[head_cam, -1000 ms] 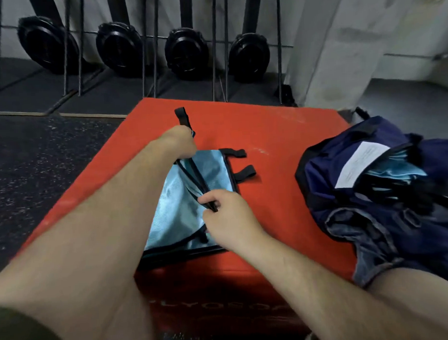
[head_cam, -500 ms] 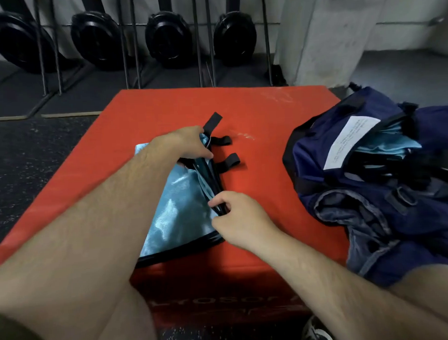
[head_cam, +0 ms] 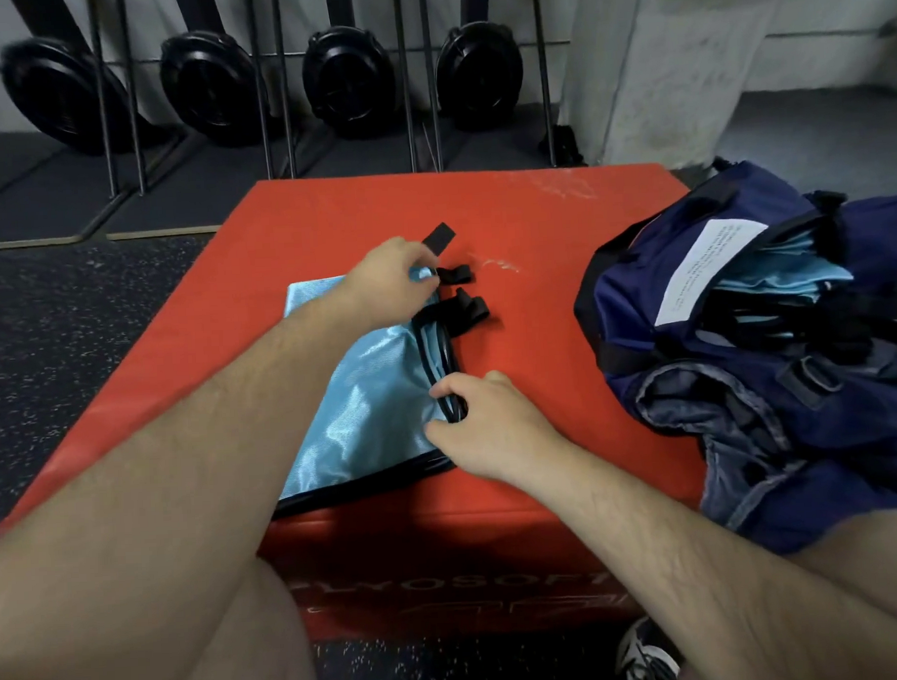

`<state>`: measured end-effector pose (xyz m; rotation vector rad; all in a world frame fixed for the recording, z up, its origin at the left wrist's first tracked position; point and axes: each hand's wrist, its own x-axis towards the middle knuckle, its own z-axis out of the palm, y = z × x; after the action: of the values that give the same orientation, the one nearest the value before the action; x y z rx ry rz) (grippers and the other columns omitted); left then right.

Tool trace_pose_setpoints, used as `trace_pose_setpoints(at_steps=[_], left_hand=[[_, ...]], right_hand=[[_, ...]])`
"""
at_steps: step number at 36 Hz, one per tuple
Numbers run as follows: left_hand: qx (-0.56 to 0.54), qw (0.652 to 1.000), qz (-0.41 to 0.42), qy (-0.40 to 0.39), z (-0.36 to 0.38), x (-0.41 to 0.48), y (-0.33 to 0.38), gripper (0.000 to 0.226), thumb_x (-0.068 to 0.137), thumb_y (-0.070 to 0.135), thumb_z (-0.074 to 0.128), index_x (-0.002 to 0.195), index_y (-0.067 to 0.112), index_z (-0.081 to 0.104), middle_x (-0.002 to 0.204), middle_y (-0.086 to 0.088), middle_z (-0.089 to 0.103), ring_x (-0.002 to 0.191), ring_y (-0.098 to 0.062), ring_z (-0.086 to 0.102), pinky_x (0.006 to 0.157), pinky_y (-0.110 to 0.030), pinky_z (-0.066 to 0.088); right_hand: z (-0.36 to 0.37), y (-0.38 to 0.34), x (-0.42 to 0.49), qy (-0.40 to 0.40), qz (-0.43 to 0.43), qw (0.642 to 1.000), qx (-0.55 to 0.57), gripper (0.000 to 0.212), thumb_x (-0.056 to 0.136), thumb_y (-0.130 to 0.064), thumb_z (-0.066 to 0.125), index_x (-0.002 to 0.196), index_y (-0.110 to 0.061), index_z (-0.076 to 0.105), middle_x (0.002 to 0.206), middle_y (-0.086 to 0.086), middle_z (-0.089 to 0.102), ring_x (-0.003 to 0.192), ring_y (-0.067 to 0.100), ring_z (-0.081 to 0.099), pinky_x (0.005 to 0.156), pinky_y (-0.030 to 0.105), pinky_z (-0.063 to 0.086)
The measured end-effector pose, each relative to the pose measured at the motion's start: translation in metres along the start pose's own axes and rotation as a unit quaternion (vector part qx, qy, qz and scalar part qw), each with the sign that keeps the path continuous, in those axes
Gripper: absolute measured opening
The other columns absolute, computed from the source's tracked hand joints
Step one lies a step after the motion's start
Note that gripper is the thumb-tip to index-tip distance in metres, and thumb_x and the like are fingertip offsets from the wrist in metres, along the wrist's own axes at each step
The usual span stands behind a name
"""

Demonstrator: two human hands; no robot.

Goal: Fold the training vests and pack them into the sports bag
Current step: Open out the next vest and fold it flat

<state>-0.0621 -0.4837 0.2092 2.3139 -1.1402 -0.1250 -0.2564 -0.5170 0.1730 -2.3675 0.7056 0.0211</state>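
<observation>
A shiny light-blue training vest point(head_cam: 367, 410) with black trim lies folded on the red padded box point(head_cam: 528, 326). My left hand point(head_cam: 390, 280) pinches its far corner, where black straps point(head_cam: 460, 308) stick out to the right. My right hand point(head_cam: 486, 425) pinches the black trimmed edge at the vest's near right side. The navy sports bag point(head_cam: 776, 356) lies open at the right, with more light-blue vests point(head_cam: 803, 278) and a white label inside.
Black weight plates point(head_cam: 342, 82) lean in a metal rack at the back. A grey concrete pillar point(head_cam: 670, 57) stands behind the bag. Dark rubber floor surrounds the box. My shoe point(head_cam: 645, 660) shows at the bottom right.
My left hand has drawn the vest's far end to the right and nearer, bringing its strap in towards the other straps. My right hand stays pinching the trimmed edge.
</observation>
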Motion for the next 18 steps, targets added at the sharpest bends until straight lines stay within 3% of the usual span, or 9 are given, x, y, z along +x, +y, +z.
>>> trace_pose_setpoints(at_steps=[2,6,10,13,16,18], left_hand=[[0.076,0.997,-0.008,-0.004,0.008,-0.006,-0.011,0.029,0.09,0.022,0.061,0.118,0.015,0.061,0.121,-0.01,0.052,0.117,-0.031,0.047,0.102,-0.036,0.037],[0.145,0.986,-0.042,-0.075,0.026,-0.021,-0.02,0.026,0.087,0.038,0.06,0.099,0.015,0.056,0.11,-0.007,0.048,0.113,-0.032,0.049,0.093,-0.043,0.043],[0.146,0.987,-0.013,-0.07,0.034,-0.027,-0.022,0.038,0.094,0.041,0.053,0.123,0.016,0.054,0.127,-0.003,0.049,0.12,-0.026,0.042,0.101,-0.046,0.037],[0.12,0.99,-0.005,-0.079,0.034,-0.028,-0.029,0.041,0.096,0.045,0.051,0.13,0.022,0.053,0.132,0.002,0.048,0.126,-0.024,0.039,0.106,-0.047,0.032],[0.087,0.995,0.007,-0.042,0.03,-0.027,-0.039,0.037,0.098,0.043,0.049,0.128,0.024,0.059,0.13,0.001,0.055,0.126,-0.026,0.044,0.107,-0.048,0.034],[0.098,0.995,-0.002,0.004,0.024,-0.025,-0.048,0.035,0.099,0.035,0.047,0.127,0.019,0.06,0.132,-0.003,0.056,0.126,-0.027,0.047,0.106,-0.046,0.036]], right_hand=[[0.001,0.001,-0.002,-0.004,-0.001,0.999,-0.034,0.045,0.086,-0.047,0.057,0.131,-0.045,0.05,0.118,-0.005,0.041,0.091,0.019,0.061,0.077,0.03,0.051],[0.001,-0.001,-0.003,-0.014,-0.002,0.998,-0.064,0.053,0.088,-0.046,0.056,0.14,-0.043,0.043,0.127,-0.002,0.041,0.101,0.024,0.06,0.085,0.034,0.052],[0.003,-0.002,-0.002,-0.014,-0.004,0.996,-0.086,0.057,0.089,-0.047,0.055,0.144,-0.039,0.041,0.129,-0.001,0.041,0.108,0.025,0.057,0.089,0.034,0.051],[0.003,-0.005,-0.004,-0.011,-0.003,0.992,-0.128,0.057,0.09,-0.048,0.054,0.144,-0.034,0.043,0.134,0.003,0.038,0.122,0.027,0.045,0.099,0.037,0.044],[0.006,-0.013,-0.007,0.093,-0.058,0.97,-0.219,0.046,0.089,-0.049,0.053,0.128,-0.024,0.055,0.129,0.004,0.038,0.121,0.026,0.035,0.102,0.037,0.033],[0.009,-0.024,-0.003,0.16,-0.121,0.955,-0.22,0.04,0.09,-0.04,0.052,0.124,-0.019,0.055,0.132,0.002,0.041,0.124,0.025,0.036,0.103,0.036,0.031]])
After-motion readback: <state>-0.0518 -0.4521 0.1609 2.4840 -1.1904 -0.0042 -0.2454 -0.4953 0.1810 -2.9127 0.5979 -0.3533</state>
